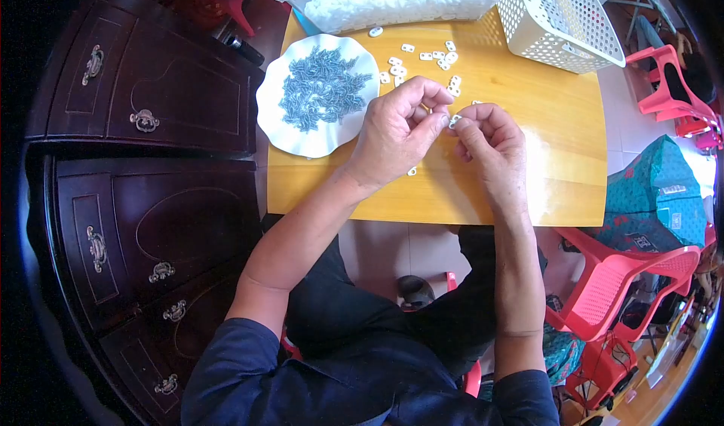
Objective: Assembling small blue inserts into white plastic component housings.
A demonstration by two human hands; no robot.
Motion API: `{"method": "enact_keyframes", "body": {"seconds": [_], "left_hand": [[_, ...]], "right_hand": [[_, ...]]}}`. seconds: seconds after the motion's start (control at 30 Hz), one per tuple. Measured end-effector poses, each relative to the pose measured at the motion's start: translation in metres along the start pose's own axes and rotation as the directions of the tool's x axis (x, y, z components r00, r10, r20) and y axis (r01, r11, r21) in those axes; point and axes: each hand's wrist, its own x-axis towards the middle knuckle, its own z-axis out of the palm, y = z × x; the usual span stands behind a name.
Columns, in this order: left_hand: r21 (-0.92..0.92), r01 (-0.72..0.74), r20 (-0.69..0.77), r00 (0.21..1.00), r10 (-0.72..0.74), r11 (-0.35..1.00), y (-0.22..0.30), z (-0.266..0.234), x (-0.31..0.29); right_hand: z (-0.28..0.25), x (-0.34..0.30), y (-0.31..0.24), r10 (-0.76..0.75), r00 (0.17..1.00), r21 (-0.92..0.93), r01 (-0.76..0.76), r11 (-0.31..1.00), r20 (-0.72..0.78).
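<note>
Just above frame centre, the right hand (490,143) pinches a small white clip (455,120) at its fingertips. The left hand (396,135) touches it from the left, fingers curled around something too small to tell.

A honey-yellow wooden tabletop (528,132) is seen, with a white scalloped plate (275,128) heaped with grey-blue metal pieces (323,88). Small white plastic parts (422,56) are scattered near a white perforated basket (562,26). A dark reddish-brown cabinet (151,162) and pink-red plastic chairs (618,290) are shown.
</note>
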Motion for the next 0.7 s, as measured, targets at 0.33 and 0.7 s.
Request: {"method": "enact_keyframes", "body": {"seconds": [0.33, 0.7], "left_hand": [[0.09, -0.097, -0.026, 0.995, 0.1, 0.991, -0.0042, 0.0024, -0.0009], [0.169, -0.152, -0.017, 0.987, 0.157, 0.974, -0.0003, 0.0043, 0.0016]], "right_hand": [[0.0033, -0.001, 0.0027, -0.017, 1.0, 0.003, 0.017, 1.0, -0.019], [0.0001, -0.0007, 0.0064, -0.054, 0.998, -0.073, 0.052, 0.996, -0.016]]}}
